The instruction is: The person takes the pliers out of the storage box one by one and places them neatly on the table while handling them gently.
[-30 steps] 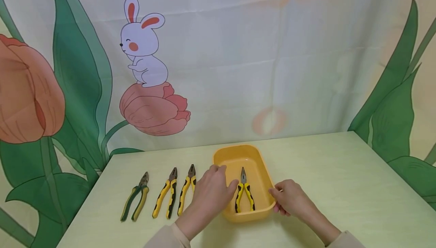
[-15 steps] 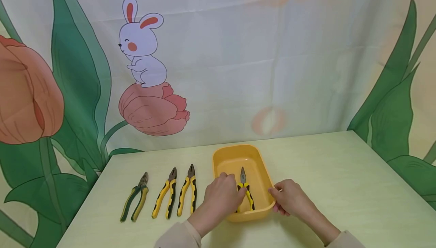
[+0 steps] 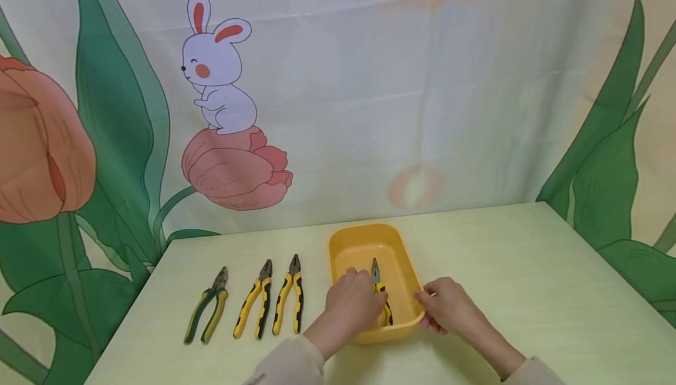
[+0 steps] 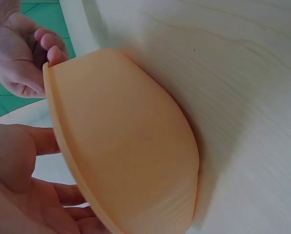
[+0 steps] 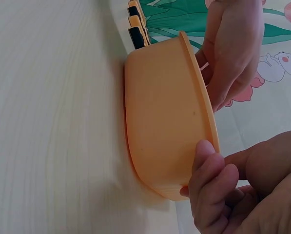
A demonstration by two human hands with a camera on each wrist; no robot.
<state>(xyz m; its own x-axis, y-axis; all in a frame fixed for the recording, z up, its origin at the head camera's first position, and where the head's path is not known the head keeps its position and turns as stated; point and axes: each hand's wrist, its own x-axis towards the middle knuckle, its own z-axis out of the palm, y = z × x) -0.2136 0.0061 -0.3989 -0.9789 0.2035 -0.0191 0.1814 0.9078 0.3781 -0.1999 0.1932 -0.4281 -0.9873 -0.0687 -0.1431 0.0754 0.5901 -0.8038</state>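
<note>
A yellow-orange plastic tray (image 3: 364, 233) stands on the table, with a pair of needle-nose pliers (image 3: 375, 272) lying inside. My left hand (image 3: 352, 303) reaches over the tray's left side, on top of the pliers' yellow-and-black handles; its fingertips are hidden below the rim, so I cannot tell whether they grip. In the left wrist view, thumb and fingers of the left hand (image 4: 18, 180) pass behind the tray wall (image 4: 126, 141). My right hand (image 3: 449, 304) pinches the tray's right rim near the front corner, thumb on top and fingers curled beneath, as the right wrist view also shows.
Left of the tray lie two yellow-and-black combination pliers (image 3: 288, 291) (image 3: 255, 300) and green-handled pliers (image 3: 208, 306), jaws pointing away. A curtain (image 3: 338, 109) printed with a rabbit and tulips hangs behind the table (image 3: 507, 256).
My left hand has moved right and lowered into the tray, from its left rim to over the needle-nose pliers' handles. The right hand keeps its pinch on the rim.
</note>
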